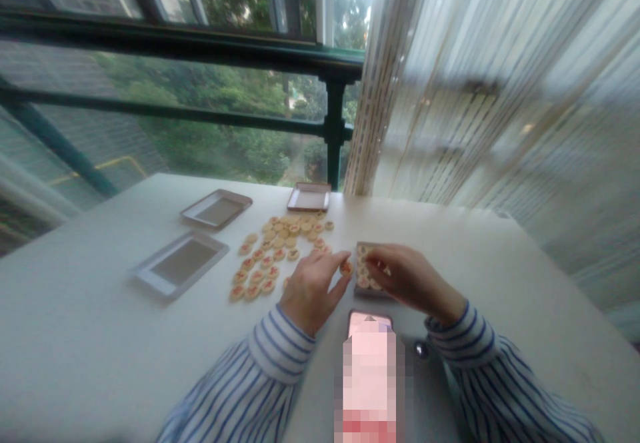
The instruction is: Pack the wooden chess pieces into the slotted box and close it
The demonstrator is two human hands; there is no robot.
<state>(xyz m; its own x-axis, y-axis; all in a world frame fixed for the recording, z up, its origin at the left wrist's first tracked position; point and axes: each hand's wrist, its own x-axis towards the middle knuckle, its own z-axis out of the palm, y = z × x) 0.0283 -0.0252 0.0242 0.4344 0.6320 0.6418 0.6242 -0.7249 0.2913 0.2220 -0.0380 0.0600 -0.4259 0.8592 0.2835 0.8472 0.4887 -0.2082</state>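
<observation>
Lying at the left of the white table (75, 336) are two shallow trays, one nearer (180, 264) and one farther (216, 208), with a third small tray (309, 197) farther back toward the middle by the window railing. Right of these spreads a loose scatter of round game discs (280, 246), pale wood with red marks; blur makes an exact count impossible, but there are several dozen, some piled at the far end and some in rough rows nearer.

Next comes the left hand (310, 290), its thumb and forefinger pinched together on a single disc (346, 268), held just beside the near-left edge of a small box (364, 270). The right hand (407, 276) rests over that box, its fingers curled down onto the discs already packed there; whether they actually grip one I cannot tell.

Each disc looks light, stiff and smooth, likely a little slippery, so a pinch across the rim should suit it best. Near the person's chest sits a blurred-out phone (370, 363).
</observation>
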